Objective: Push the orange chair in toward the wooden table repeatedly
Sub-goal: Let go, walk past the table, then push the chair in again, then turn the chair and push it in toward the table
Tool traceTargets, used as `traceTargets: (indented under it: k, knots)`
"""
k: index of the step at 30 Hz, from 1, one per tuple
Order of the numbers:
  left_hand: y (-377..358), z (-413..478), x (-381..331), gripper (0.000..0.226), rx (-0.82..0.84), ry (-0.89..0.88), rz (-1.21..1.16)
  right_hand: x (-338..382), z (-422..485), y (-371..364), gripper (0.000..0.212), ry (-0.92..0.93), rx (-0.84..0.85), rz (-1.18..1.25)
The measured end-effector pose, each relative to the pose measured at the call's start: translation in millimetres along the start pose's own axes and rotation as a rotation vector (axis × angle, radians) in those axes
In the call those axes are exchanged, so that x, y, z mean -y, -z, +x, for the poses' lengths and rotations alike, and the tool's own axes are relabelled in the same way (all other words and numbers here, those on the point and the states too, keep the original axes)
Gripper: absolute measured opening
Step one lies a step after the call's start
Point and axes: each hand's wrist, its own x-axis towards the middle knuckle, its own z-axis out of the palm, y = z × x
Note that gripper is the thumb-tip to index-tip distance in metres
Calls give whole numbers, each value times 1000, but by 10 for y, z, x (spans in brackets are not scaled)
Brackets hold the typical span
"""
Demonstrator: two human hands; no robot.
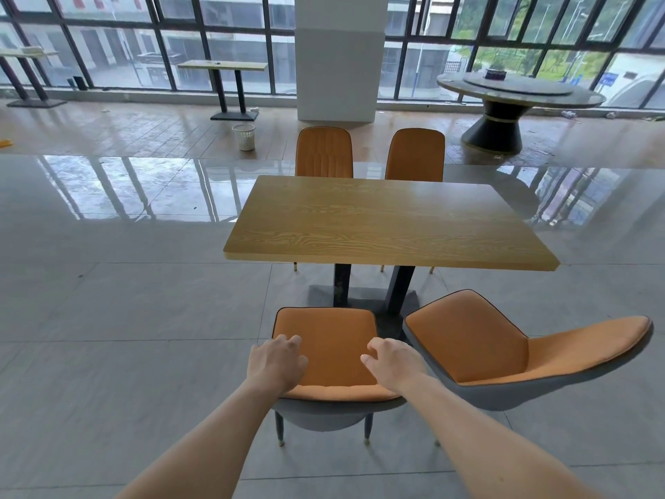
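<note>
Your two bare arms reach forward and slightly inward from the bottom of the view. Your left hand (279,361) lies palm down, with the fingers curled forward. Your right hand (392,363) is also palm down, its thumb stretched toward the left; the fingertips seem bent downward, but they are partly hidden.

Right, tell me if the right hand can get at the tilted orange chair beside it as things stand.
Probably yes. The right hand is over the backrest top of the near orange chair, and the tilted orange chair sits immediately to its right, with nothing visible between them.
</note>
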Motion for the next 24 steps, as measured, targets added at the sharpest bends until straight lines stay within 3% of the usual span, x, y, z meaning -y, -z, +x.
traceTargets:
  k: [7, 24]
  knots:
    - [147, -3, -236, 31, -42, -22, 17, -71, -48, 268, 43, 21, -76, -6]
    - [365, -32, -1203, 45, -150, -92, -30, -833, -392, 952, 43, 39, -61, -29]
